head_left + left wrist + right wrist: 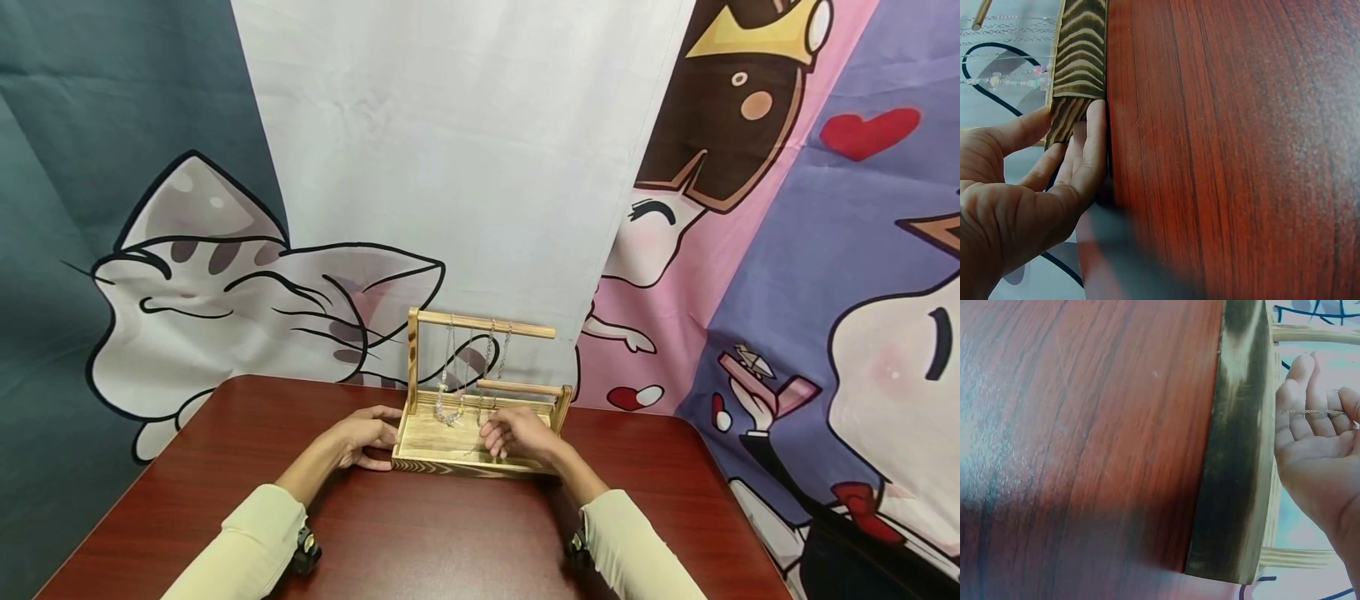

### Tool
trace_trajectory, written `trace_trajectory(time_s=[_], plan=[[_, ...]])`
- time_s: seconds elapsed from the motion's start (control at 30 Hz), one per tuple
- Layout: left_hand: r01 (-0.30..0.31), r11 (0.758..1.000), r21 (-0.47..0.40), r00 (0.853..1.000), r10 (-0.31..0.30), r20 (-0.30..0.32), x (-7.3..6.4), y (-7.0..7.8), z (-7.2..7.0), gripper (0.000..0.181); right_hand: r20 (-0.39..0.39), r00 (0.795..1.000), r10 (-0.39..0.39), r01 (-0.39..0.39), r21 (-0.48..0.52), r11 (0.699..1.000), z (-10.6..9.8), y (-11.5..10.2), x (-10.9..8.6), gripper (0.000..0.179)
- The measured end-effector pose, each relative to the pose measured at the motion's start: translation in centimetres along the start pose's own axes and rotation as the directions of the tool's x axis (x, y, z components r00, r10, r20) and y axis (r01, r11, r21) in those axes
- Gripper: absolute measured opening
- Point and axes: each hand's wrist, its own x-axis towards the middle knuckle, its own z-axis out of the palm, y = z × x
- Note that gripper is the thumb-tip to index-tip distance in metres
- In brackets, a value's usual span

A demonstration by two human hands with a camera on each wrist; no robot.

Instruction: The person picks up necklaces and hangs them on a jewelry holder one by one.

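A wooden jewelry stand (427, 447) with a shallow tray base and two bars stands on the table. My left hand (371, 437) grips the tray's left end; in the left wrist view its thumb and fingers close around the striped wooden corner (1075, 115). Above the tray, my right hand (519, 433) pinches a thin chain (1313, 413) between thumb and finger. The chain crosses the curled fingers in the right wrist view. Necklaces hang from the upper bar (487, 323), one with pastel beads (450, 414). The pinched chain's lower end is hard to make out.
The lower bar (521, 387) runs just above my right hand, on the stand's right side. The reddish-brown table (465, 542) extends in front and to both sides. Behind it hangs a cartoon-printed cloth (465, 167).
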Motion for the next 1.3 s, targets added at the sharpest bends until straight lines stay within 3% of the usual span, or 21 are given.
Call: trace_trajectory(time_s=[0.07, 0.2, 0.47, 0.63, 0.77, 1.3], plan=[[0.0, 1.0, 0.001, 1.0, 0.0, 0.0, 0.0, 0.0, 0.0, 0.07, 0.028, 0.999, 0.018, -0.02, 0.058, 0.998, -0.2, -0.1, -0.2, 0.04], [-0.001, 1.0, -0.001, 1.0, 0.001, -0.003, 0.0, 0.0, 0.0, 0.07, 0.065, 0.998, -0.002, -0.003, 0.079, 0.997, -0.5, -0.4, -0.5, 0.048], [0.004, 1.0, -0.007, 1.0, -0.004, -0.009, 0.1, -0.2, 0.0, 0.07, 0.135, 0.983, -0.127, 0.122, 0.045, 0.992, -0.7, -1.7, -1.6, 0.064], [0.002, 1.0, -0.005, 1.0, -0.002, -0.006, 0.1, -0.2, -0.1, 0.07, 0.149, 0.962, -0.229, 0.222, 0.063, 0.973, -0.9, -2.9, -2.0, 0.064], [-0.002, 1.0, 0.002, 1.0, 0.002, 0.001, 0.0, -0.2, -0.1, 0.069, 0.161, 0.951, -0.264, 0.255, 0.075, 0.964, -1.2, -3.9, -2.2, 0.063], [-0.005, 1.0, -0.002, 1.0, 0.005, -0.009, 0.1, -0.1, 0.0, 0.07, 0.088, 0.954, -0.285, 0.285, 0.008, 0.958, -2.2, -7.8, -3.6, 0.069]])
